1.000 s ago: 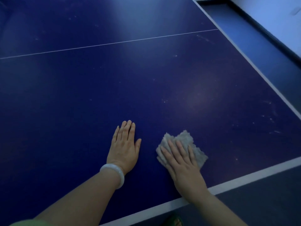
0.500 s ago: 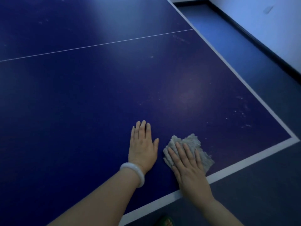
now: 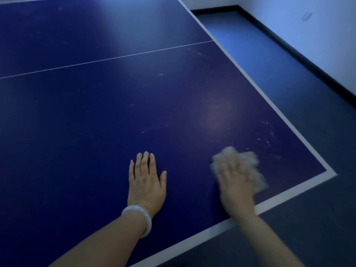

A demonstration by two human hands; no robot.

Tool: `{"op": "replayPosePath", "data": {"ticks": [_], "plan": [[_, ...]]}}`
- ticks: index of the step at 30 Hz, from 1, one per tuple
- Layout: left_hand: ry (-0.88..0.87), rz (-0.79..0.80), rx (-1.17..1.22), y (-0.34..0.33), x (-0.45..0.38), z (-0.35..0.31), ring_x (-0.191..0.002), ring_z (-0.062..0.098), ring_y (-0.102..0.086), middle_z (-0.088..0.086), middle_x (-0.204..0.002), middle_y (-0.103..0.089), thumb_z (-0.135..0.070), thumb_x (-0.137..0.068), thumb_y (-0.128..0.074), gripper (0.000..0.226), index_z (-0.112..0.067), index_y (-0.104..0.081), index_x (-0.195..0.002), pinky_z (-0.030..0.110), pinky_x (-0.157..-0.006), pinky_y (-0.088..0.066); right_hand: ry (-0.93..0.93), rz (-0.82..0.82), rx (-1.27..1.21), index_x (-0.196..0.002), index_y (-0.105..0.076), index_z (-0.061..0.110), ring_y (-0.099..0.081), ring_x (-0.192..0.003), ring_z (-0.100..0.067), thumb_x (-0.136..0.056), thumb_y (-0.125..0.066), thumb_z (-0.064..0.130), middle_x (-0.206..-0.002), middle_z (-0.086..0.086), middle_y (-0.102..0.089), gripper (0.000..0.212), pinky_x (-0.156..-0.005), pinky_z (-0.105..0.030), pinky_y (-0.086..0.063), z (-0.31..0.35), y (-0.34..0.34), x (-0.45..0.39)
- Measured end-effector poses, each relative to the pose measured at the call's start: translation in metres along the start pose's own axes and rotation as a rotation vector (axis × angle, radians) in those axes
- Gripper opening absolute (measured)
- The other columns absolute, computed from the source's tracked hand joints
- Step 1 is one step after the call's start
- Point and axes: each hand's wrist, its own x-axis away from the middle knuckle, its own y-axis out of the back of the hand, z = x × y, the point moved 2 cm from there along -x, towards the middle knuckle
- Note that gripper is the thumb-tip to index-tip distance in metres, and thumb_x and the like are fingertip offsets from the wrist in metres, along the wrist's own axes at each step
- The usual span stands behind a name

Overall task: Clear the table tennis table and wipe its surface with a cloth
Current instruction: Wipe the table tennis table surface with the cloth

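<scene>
The cloth (image 3: 244, 166) is a pale grey-beige rag, crumpled and fuzzy-edged, smeared by motion blur, lying on the dark blue table tennis table (image 3: 96, 116) near its right front corner, just inside the white border lines (image 3: 273, 201). The right hand (image 3: 236, 186) lies on top of it, palm down, fingers stretched out flat over the fabric rather than curled round it, though the blur hides finer detail. The left hand (image 3: 146, 182), with a white bangle (image 3: 139, 218) on its wrist, rests flat on the bare tabletop well apart from the cloth, fingers straight and close together, holding nothing.
</scene>
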Motion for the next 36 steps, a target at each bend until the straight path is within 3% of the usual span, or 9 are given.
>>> {"op": "replayPosePath", "data": {"ticks": [3,5,8,12,15,19,26,32,36], "plan": [[0.003,-0.006,-0.004,-0.001,-0.001,0.000,-0.150,0.022,-0.003,0.008,-0.161,-0.014,-0.051,-0.096,-0.012,0.070,-0.011,-0.015,-0.154,0.044,-0.123,-0.002,0.456,0.071,0.032,-0.157,-0.007,0.033,0.004,-0.152,-0.022,-0.102,-0.038,0.027,-0.165,0.002,0.000,0.063,-0.119,-0.051,-0.001,0.033,-0.016,0.024],[0.007,-0.020,0.002,0.000,-0.001,-0.001,-0.150,0.022,-0.005,0.008,-0.160,-0.016,-0.051,-0.096,-0.013,0.070,-0.011,-0.018,-0.153,0.044,-0.123,-0.002,0.538,0.051,0.069,-0.156,-0.013,0.032,0.000,-0.152,-0.023,-0.101,-0.037,0.027,-0.165,0.002,-0.004,0.060,-0.120,-0.052,0.000,0.001,-0.008,0.013],[0.007,-0.030,0.005,0.000,0.000,-0.003,-0.150,0.022,-0.007,0.008,-0.160,-0.018,-0.051,-0.096,-0.015,0.070,-0.010,-0.020,-0.153,0.043,-0.123,-0.001,0.203,0.000,0.149,-0.157,-0.011,0.024,0.004,-0.151,-0.031,-0.097,-0.041,0.005,-0.164,-0.008,0.003,0.070,-0.121,-0.059,-0.003,-0.081,0.004,-0.021],[0.014,-0.030,0.014,0.001,0.000,-0.004,-0.150,0.022,-0.007,0.008,-0.160,-0.018,-0.050,-0.097,-0.020,0.068,-0.010,-0.021,-0.153,0.043,-0.123,-0.001,-0.420,0.033,-0.116,-0.157,0.004,0.028,0.011,-0.151,-0.027,-0.105,-0.023,0.026,-0.164,-0.003,0.015,0.059,-0.120,-0.058,0.000,-0.095,0.018,-0.040],[0.012,-0.004,-0.001,0.001,0.001,-0.005,-0.150,0.022,-0.004,0.007,-0.160,-0.015,-0.051,-0.096,-0.014,0.070,-0.011,-0.017,-0.153,0.044,-0.123,-0.002,-0.003,-0.038,-0.021,-0.157,-0.001,0.024,0.008,-0.151,-0.031,-0.098,-0.038,0.012,-0.164,-0.008,0.010,0.071,-0.120,-0.059,-0.001,-0.013,-0.005,-0.025],[0.010,0.004,-0.016,0.002,0.000,-0.005,-0.150,0.023,-0.003,0.009,-0.161,-0.013,-0.052,-0.095,-0.005,0.073,-0.011,-0.014,-0.154,0.044,-0.123,-0.002,0.466,0.074,0.010,-0.157,0.001,0.031,0.010,-0.152,-0.021,-0.104,-0.028,0.032,-0.165,0.002,0.006,0.060,-0.120,-0.051,0.004,0.035,-0.020,-0.014],[0.007,0.024,-0.026,0.005,0.003,-0.006,-0.150,0.025,-0.006,0.011,-0.161,-0.016,-0.051,-0.096,-0.001,0.073,-0.008,-0.017,-0.154,0.046,-0.123,-0.001,-0.140,0.133,-0.017,-0.152,0.020,0.036,0.026,-0.147,-0.018,-0.105,-0.023,0.029,-0.160,0.005,0.027,0.064,-0.121,-0.052,0.007,-0.085,0.007,-0.064],[-0.059,0.048,0.130,0.016,-0.007,-0.027,-0.148,0.032,-0.014,0.019,-0.157,-0.022,-0.037,-0.099,-0.037,0.062,-0.003,-0.027,-0.150,0.048,-0.122,-0.012,-0.150,0.173,-0.037,-0.150,0.021,0.039,0.026,-0.147,-0.014,-0.105,-0.016,0.034,-0.159,0.009,0.029,0.059,-0.120,-0.044,0.016,-0.082,0.007,-0.064],[-0.200,0.084,0.134,0.014,-0.032,-0.085,-0.150,0.026,0.005,0.013,-0.162,0.000,-0.045,-0.101,-0.022,0.066,-0.011,-0.005,-0.155,0.041,-0.122,0.005,-0.149,0.157,-0.036,-0.150,0.020,0.040,0.029,-0.145,-0.011,-0.105,-0.015,0.037,-0.159,0.010,0.028,0.057,-0.118,-0.040,0.019,-0.086,0.004,-0.066]]}}
